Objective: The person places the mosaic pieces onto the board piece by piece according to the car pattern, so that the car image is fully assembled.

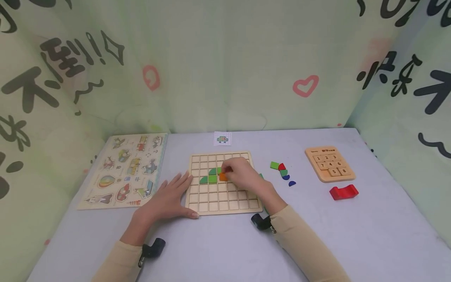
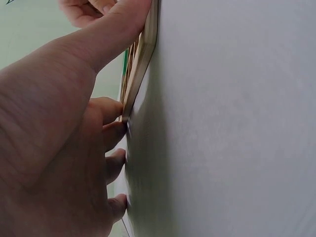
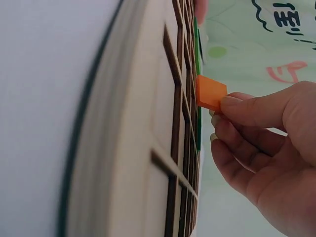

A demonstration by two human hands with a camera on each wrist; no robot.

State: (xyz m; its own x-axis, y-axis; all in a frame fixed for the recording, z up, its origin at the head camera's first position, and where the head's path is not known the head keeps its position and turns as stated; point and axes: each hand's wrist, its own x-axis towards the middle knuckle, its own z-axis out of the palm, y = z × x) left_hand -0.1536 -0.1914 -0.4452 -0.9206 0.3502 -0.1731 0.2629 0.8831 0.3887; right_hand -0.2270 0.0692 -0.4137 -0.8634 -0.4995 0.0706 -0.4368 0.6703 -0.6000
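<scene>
A wooden grid board (image 1: 213,206) lies in front of the person. My right hand (image 1: 243,174) pinches an orange square tile (image 3: 211,92) between thumb and fingers, its lower edge right at the grid in the right wrist view. Left of that tile, the cells hold a green square tile (image 1: 212,179) and a green quarter-round tile (image 1: 203,180); more green pieces sit in the row behind, partly hidden by the fingers. My left hand (image 1: 169,199) spreads at the board's left front corner, thumb at the front edge and fingertips along the left side.
Behind the board lies a small picture card (image 1: 222,138). Loose green, red and blue tiles (image 1: 285,172) are scattered to its right. Further right are a wooden number puzzle (image 1: 329,164) and a red curved block (image 1: 343,192). A picture puzzle board (image 1: 119,168) lies at left.
</scene>
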